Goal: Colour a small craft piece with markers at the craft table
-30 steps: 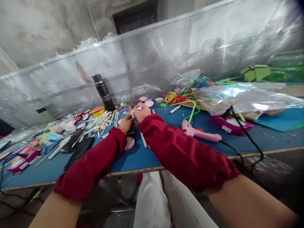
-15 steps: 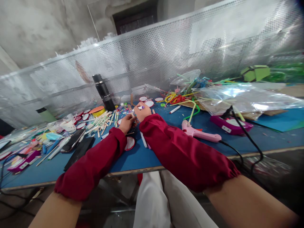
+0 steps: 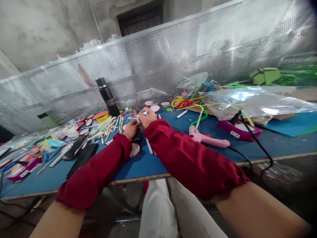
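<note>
My right hand (image 3: 148,118) is closed around a white marker (image 3: 146,113) whose purple end sticks out above the fingers. Close beside it, my left hand (image 3: 132,129) has its fingers pinched together on something small and pale that I cannot make out. The two hands almost touch over the blue table (image 3: 141,168). Below them lies a round white disc with a red rim (image 3: 135,149). Another white marker (image 3: 149,146) rests by my right sleeve, and one more marker (image 3: 181,114) lies to the right.
A black bottle (image 3: 108,97) stands behind a pile of wooden sticks (image 3: 104,127). On the right are a pink glue gun (image 3: 208,138), a purple power strip (image 3: 239,130) with a black cable, and clear plastic film (image 3: 257,102). Black flat objects (image 3: 83,158) lie left of my left sleeve.
Both hands stay close together in nearly the same pose, with the marker still in my right hand. The whole view has shifted very slightly.
</note>
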{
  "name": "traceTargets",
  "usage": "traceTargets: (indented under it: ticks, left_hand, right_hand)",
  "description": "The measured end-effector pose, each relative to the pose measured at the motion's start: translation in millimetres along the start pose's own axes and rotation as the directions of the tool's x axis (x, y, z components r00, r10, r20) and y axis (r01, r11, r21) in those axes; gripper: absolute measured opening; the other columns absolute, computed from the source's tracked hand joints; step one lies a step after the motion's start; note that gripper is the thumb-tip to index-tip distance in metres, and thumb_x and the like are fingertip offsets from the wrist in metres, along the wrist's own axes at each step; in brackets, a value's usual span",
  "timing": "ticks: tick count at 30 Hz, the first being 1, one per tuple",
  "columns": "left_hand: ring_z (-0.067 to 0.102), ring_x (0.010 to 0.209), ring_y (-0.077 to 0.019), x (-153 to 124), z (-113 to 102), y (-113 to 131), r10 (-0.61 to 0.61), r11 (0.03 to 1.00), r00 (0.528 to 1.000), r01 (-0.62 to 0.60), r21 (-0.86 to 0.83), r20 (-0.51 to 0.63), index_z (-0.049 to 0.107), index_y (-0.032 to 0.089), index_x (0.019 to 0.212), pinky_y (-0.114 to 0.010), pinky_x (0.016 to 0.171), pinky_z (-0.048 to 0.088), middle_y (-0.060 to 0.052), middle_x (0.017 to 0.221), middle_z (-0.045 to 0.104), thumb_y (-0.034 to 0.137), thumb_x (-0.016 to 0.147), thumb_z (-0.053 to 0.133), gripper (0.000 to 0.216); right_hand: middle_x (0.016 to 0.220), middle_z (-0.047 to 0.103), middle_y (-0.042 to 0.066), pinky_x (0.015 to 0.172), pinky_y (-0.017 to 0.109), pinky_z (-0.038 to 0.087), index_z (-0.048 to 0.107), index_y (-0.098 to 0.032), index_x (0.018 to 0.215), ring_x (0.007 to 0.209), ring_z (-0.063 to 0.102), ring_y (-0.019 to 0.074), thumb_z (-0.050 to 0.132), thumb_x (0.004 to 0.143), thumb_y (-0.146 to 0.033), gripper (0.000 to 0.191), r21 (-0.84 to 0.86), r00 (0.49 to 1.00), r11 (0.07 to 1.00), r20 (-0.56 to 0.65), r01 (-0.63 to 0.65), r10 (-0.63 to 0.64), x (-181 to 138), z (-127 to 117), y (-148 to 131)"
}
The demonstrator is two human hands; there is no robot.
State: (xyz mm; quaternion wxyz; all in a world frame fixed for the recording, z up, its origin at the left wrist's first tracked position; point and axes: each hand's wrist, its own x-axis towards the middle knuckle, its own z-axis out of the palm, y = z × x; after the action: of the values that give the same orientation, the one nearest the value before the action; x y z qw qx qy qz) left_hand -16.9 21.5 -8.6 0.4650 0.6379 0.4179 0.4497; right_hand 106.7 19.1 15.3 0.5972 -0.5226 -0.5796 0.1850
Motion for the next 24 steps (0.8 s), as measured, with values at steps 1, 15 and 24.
traceTargets:
  ticks: [1, 15, 24]
  left_hand:
    - [0.05, 0.047, -0.0095, 0.1, -0.2, 0.0, 0.001, 1.0, 1.0, -0.001, 0.004, 0.0, 0.055, 0.018, 0.078, -0.023, 0.048, 0.038, 0.002, 0.06, 0.06, 0.038, 0.077, 0.069, 0.025]
    - [0.05, 0.046, -0.0088, 3.5, -2.4, -5.5, 0.017, 1.0, 1.0, -0.017, -0.008, 0.004, 0.056, 0.017, 0.078, -0.023, 0.047, 0.037, 0.002, 0.061, 0.06, 0.041, 0.075, 0.07, 0.028]
    - [0.049, 0.046, -0.0091, 2.4, -1.5, -3.3, 0.013, 1.0, 1.0, -0.013, 0.001, 0.005, 0.055, 0.017, 0.077, -0.023, 0.047, 0.037, 0.002, 0.06, 0.06, 0.038, 0.077, 0.068, 0.025]
  right_hand:
    - [0.063, 0.052, -0.005, 0.058, 0.026, 0.032, 0.05, -0.024, 0.069, 0.061, 0.046, 0.0131, 0.051, 0.077, -0.034, 0.013, -0.001, 1.0, 1.0, -0.001, 0.002, -0.002, 0.1, 0.1, 0.3]
    - [0.065, 0.054, -0.004, 0.057, 0.027, 0.032, 0.053, -0.024, 0.069, 0.062, 0.048, 0.0135, 0.053, 0.077, -0.036, 0.015, -0.012, 1.0, 1.0, 0.005, -0.014, 0.014, -2.5, -0.8, -2.8]
    - [0.065, 0.054, -0.004, 0.059, 0.027, 0.032, 0.052, -0.024, 0.069, 0.062, 0.047, 0.0135, 0.053, 0.077, -0.035, 0.014, -0.021, 1.0, 1.0, 0.012, -0.022, 0.023, -1.9, -2.1, -3.6]
